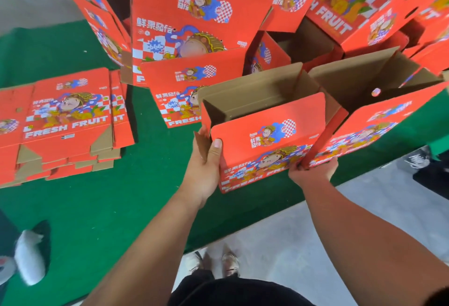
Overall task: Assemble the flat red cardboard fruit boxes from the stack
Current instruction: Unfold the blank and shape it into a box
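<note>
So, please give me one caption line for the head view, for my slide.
Both hands, left hand and right hand, hold an opened red box beside the flat stack on green mat.

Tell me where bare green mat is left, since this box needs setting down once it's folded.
Bare green mat lies near, between the flat red cardboard stack and the held red cardboard box. A thin strip separates the stack from the standing red boxes. Behind and right it is crowded.
</note>
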